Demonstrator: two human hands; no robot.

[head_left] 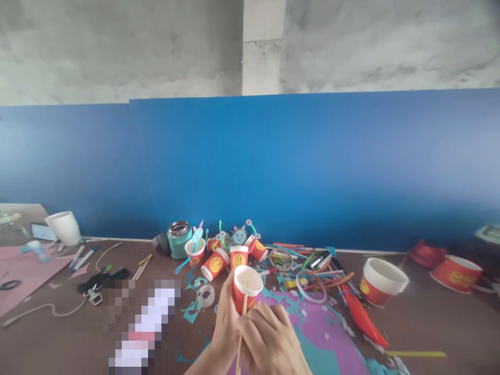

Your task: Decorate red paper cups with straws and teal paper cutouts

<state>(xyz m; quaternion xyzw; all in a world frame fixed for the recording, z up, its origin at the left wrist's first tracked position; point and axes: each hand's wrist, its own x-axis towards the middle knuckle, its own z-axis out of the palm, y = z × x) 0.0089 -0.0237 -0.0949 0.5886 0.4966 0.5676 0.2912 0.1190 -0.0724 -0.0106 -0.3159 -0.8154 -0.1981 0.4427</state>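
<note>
Your left hand (223,319) is closed around a red-and-white paper cup (239,299), tilted so its open mouth faces you, above the near middle of the table (78,338). Your right hand (269,336) grips a thin wooden stick (239,346), its upper end against the cup's near side; whether it goes through the wall, you cannot tell from here.

No paper face or straw shows on the cup you hold, so it looks the least worked on. Just beyond it, similar cups stand, lean or lie together. Judging by their trimmings, work on some is well along: one upright cup (196,256) has an eared blue paper face (197,234) above it, and a second face (239,236) shows behind another upright cup (238,258). A tipped cup (216,263) shows no clear trimming of its own. Cut blue scraps (191,315) and a tape roll (211,297) lie nearby, left of your cup.
</note>
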